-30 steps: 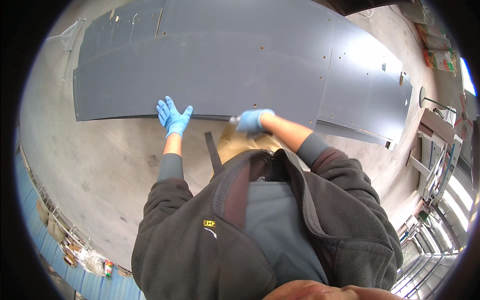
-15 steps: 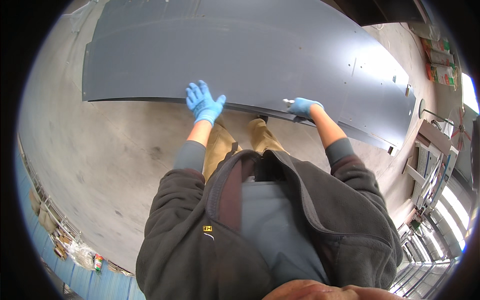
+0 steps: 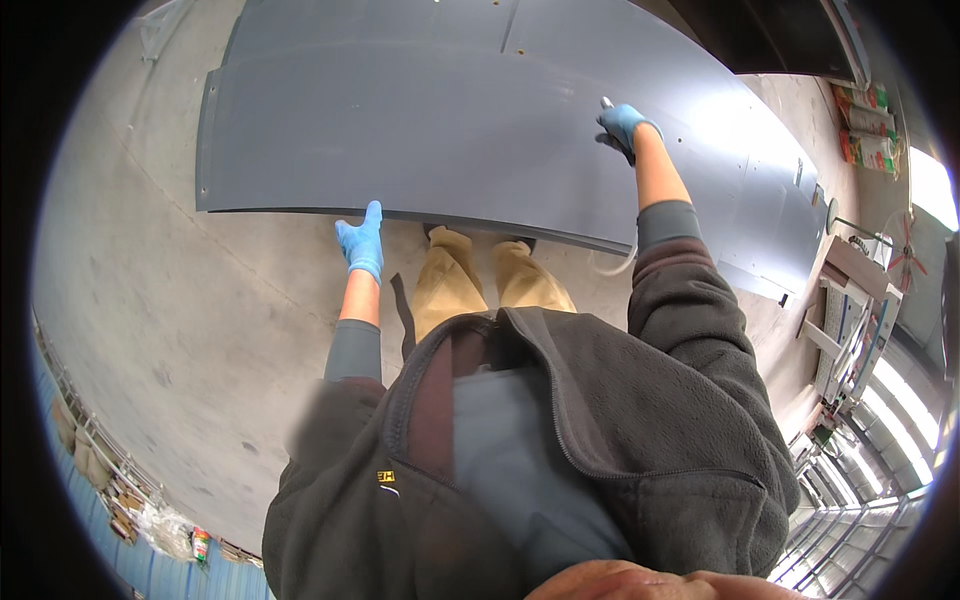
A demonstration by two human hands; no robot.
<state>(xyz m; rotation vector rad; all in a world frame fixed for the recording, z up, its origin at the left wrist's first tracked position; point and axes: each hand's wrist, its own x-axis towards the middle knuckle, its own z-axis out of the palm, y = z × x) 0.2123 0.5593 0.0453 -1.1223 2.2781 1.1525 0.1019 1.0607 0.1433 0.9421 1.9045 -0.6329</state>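
Large flat dark-grey panel (image 3: 400,130) with a smooth sheen and small holes, and in the head view it stretches right across from 10 to 2 o'clock, its near edge over the toes of the wearer's tan trouser legs (image 3: 450,280). Left hand (image 3: 360,245), in a blue glove, is at 10 o'clock on that near edge, thumb up and fingers partly curled; whether they grip the edge, I can't tell. Right hand (image 3: 622,125), also blue-gloved, is out at 1 o'clock over the panel, closed around a small silvery tool (image 3: 606,103), tip towards 11; contact with the surface can't be made out. A pale, curved hose (image 3: 615,266) loops between 2 and 3 o'clock. Containers now: white, red and green printed sacks (image 3: 868,150) at 2 o'clock, contents hidden; a small red-and-green packet (image 3: 200,546) near 8, beside crumpled clear plastic sheeting (image 3: 165,530), its contents hidden too.
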